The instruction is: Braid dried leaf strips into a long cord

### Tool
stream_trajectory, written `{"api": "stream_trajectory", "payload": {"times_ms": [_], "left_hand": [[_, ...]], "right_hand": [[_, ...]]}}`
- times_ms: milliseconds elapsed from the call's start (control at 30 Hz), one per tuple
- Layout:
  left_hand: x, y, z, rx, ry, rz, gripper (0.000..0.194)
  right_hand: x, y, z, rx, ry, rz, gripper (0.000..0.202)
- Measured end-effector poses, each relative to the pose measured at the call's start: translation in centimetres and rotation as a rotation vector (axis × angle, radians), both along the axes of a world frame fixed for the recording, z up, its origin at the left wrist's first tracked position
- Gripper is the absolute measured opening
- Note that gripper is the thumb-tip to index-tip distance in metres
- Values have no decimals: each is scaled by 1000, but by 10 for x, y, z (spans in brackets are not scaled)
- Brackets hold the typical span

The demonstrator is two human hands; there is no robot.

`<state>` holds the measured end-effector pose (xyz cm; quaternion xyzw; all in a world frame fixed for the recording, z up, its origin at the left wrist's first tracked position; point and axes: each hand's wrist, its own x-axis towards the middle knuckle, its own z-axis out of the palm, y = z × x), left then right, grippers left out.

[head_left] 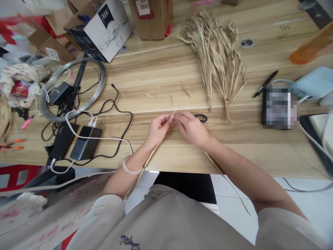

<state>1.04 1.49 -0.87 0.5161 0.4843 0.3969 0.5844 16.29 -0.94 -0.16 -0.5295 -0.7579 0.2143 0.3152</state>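
Note:
Near the table's front edge, my left hand (159, 129) pinches the end of a braided cord of dried leaf strips (151, 157). Its braid hangs from below the palm past the wrist and over the edge. Against it, my right hand (193, 127) has its fingers closed on the same end, where pale strip tips stick up. A long loose strip (221, 169) trails under the right forearm and off the table. Beside the right hand shows a black loop (202, 118), seemingly a scissors handle, the rest hidden. Two bundles of dried leaves (214, 59) lie farther back.
Leaf scraps (186, 89) lie beyond the hands. To the left are a wire coil (102, 83), cables and a black power bank (86, 142). Boxes (109, 31) stand at the back. At right are a pen (265, 84), a blurred-out object (281, 106) and an orange bottle-like thing (309, 48).

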Motion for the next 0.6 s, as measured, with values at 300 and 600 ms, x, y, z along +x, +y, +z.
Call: {"api": "stream_trajectory", "payload": {"times_ms": [300,600], "left_hand": [[0,-3,8,-91,-67,-70,36],[2,-8,17,-143,-132,-108,35]], "right_hand": [[7,12,-5,-77,334,-56,17],[16,19,5,-405,654,-25,19]]}}
